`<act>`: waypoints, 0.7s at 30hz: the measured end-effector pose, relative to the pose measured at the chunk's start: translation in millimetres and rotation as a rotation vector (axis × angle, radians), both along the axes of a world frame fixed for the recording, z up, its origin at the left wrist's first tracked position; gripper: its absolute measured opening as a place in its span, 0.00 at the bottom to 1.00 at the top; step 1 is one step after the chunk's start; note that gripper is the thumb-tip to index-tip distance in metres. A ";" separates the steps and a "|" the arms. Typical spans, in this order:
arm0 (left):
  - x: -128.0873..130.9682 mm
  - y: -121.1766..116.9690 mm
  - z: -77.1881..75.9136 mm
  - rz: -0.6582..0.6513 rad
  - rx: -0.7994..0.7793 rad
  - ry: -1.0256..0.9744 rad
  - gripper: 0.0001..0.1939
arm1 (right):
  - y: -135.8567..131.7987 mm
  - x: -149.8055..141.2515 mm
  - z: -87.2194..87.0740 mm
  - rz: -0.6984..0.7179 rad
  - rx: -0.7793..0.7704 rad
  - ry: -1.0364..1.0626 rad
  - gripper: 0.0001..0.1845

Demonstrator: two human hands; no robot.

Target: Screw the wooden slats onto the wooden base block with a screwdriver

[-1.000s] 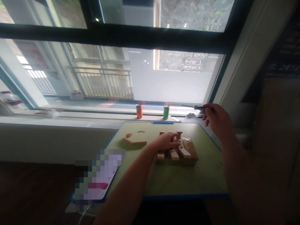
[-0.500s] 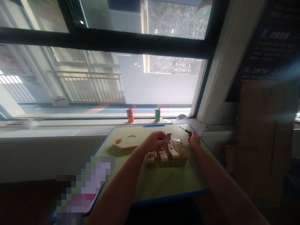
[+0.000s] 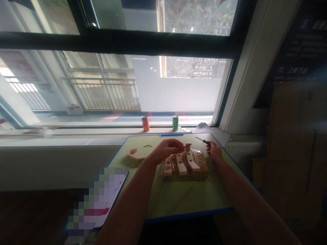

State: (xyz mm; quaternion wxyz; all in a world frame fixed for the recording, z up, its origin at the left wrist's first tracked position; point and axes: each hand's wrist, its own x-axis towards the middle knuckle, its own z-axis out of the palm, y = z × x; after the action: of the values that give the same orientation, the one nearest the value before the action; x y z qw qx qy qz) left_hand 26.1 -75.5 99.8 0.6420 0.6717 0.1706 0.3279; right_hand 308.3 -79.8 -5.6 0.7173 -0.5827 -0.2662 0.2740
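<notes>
My left hand (image 3: 170,149) hovers over the left part of a wooden block (image 3: 204,166), its thumb and fingertips pinched together. Whatever may sit between those fingertips is too small to make out. Light curved wooden pieces with dark holes, such as the right-hand one (image 3: 193,162), lie side by side on the block, which looks partly covered with clear plastic. To the right of the block, my right hand (image 3: 215,152) is closed around the dark handle of a screwdriver (image 3: 205,142). The thin shaft points left and away, apart from the block.
A curved wooden part (image 3: 136,154) and small metal pieces (image 3: 147,146) lie on the left of the green table (image 3: 178,200). A blurred-out sheet (image 3: 112,190) is at the table's left edge. An orange can (image 3: 145,124) and a green can (image 3: 175,123) stand on the windowsill.
My left hand has lifted off the wooden pieces a little, so more of them shows. The right hand keeps the screwdriver in much the same place. The camera view has shifted slightly left.
</notes>
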 end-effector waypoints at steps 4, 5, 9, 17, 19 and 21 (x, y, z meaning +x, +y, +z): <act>-0.4 -7.5 7.3 -0.077 0.038 0.021 0.14 | 0.5 2.1 -1.5 0.012 0.001 0.015 0.13; -1.9 -8.5 9.3 -0.095 0.040 0.041 0.14 | 0.1 1.7 -1.4 0.018 0.002 0.018 0.13; -16.9 -4.7 16.2 -0.105 0.033 0.125 0.16 | -1.4 0.0 -0.8 0.022 -0.008 0.031 0.11; -57.6 14.9 13.7 0.084 0.346 0.717 0.13 | -2.5 -1.0 0.4 0.028 -0.034 0.008 0.10; -60.0 17.2 11.1 0.104 0.392 0.873 0.12 | -3.2 -2.7 1.5 0.026 -0.042 -0.005 0.10; -59.2 17.7 9.4 0.092 0.402 0.960 0.14 | -4.0 -4.2 2.2 0.029 -0.047 -0.021 0.10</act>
State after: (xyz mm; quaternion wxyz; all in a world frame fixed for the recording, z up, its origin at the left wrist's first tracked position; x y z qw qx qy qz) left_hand -33.1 -57.9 109.2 0.3348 0.8481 0.4089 0.0371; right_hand 304.1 -83.7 -3.4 0.6967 -0.5983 -0.2756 0.2841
